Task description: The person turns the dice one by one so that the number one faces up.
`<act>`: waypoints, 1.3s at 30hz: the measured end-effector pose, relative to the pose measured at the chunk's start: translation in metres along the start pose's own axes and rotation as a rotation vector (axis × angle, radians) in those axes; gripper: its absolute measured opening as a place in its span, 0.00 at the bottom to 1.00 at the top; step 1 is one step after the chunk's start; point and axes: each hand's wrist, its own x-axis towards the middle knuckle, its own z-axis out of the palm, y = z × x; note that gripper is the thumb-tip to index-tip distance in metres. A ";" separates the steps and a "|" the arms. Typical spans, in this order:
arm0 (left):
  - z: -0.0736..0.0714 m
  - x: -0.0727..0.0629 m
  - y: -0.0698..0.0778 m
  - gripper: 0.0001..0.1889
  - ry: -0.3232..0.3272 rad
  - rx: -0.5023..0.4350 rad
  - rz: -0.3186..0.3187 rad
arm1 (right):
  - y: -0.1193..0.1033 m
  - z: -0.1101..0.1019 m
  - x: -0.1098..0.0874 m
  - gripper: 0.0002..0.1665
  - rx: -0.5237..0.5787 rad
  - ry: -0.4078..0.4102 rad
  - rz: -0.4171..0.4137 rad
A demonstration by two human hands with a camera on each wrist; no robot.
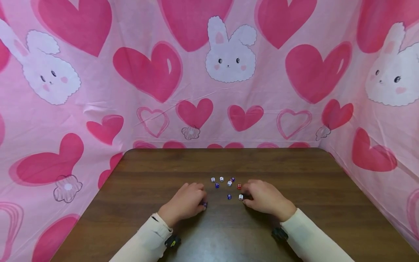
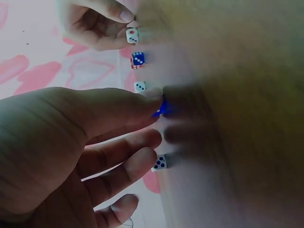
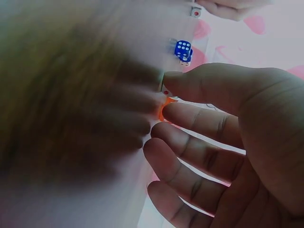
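Several small dice lie in a loose cluster on the brown table (image 1: 157, 171). My left hand (image 1: 191, 201) rests palm down left of them, its thumb tip touching a blue die (image 2: 159, 110), also seen in the head view (image 1: 204, 204). My right hand (image 1: 258, 197) rests on the right side of the cluster. Its thumb is against a white die (image 1: 240, 197) and its index fingertip is at a red die (image 1: 239, 186), which shows orange-red in the right wrist view (image 3: 164, 110). Neither hand closes round a die; the fingers lie relaxed.
More dice sit between and beyond the hands: a blue die (image 1: 229, 196), another blue one (image 1: 217, 185) and white dice (image 1: 213, 179) further back. Pink heart-and-bunny cloth (image 1: 209, 72) walls the table at the back and on both sides.
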 end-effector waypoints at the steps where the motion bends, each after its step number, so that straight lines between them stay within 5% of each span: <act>1: -0.001 -0.001 0.000 0.06 -0.010 -0.014 -0.005 | 0.001 0.000 -0.001 0.13 -0.004 0.006 -0.009; 10: -0.004 -0.011 -0.001 0.06 -0.062 -0.109 -0.010 | 0.005 0.003 -0.005 0.11 -0.048 0.054 -0.068; 23: -0.009 -0.018 0.003 0.08 -0.138 -0.269 -0.017 | 0.006 0.004 -0.008 0.12 -0.022 0.054 -0.046; 34: -0.002 -0.015 -0.003 0.08 -0.090 -0.330 0.033 | 0.003 0.005 0.001 0.16 0.127 -0.014 0.100; 39: -0.003 -0.015 -0.002 0.08 -0.089 -0.342 0.025 | 0.001 0.006 0.003 0.14 0.146 -0.009 0.098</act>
